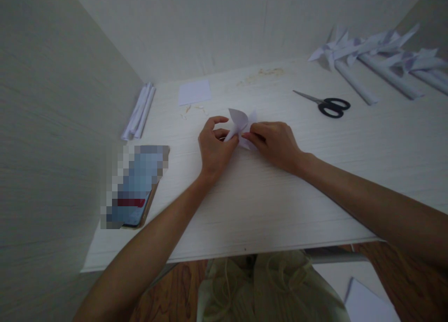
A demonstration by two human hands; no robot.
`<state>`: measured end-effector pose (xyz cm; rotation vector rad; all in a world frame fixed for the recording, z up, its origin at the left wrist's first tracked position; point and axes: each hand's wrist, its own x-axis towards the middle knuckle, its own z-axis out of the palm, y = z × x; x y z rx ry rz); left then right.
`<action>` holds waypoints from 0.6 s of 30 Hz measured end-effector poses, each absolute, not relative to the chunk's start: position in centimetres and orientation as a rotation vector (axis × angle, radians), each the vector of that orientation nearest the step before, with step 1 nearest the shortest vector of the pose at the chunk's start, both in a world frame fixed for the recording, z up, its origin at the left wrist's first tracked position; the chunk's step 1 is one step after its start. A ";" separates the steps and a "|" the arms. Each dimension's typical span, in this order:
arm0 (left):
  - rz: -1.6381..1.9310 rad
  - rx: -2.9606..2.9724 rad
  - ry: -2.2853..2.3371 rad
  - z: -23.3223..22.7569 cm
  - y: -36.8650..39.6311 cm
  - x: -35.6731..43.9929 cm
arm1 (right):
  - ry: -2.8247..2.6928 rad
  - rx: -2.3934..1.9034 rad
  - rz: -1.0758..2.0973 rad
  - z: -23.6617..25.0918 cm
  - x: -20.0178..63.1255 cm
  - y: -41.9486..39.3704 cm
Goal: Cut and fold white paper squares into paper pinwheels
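**Both hands pinching folded paper piece, mid-desk**

While both forearms reach in over the near edge of the white desk (266, 210), the hands meet at desk centre on a small folded white paper piece (242, 126). Left hand (214, 147): thumb + fingers curled, pinching the piece's left flap. Right hand (275, 142): fingertips closed on the right side of the piece, knuckles up. Piece sits just above the desk surface btwn the two hands; pointed flaps stick up and back.

Surroundings:
- Scissors (327, 105), black handles, lying flat, right of the hands, well apart.
- Flat white paper square (194, 92) behind the hands, w/ small scraps near it.
- Rolled paper tubes (139, 111) along left wall.
- Finished paper pinwheels on rolled stems (378, 56), far right corner, lying in a heap.
- Phone (135, 186) at left, screen blurred.

Containers: can't tell of any on the desk.
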<state>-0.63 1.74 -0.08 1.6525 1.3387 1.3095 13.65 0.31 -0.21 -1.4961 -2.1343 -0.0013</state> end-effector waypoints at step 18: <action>1.333 1.660 1.334 -0.2 1.8 -0.6 | -2.242 -1.569 0.018 0.4 13.3 0.0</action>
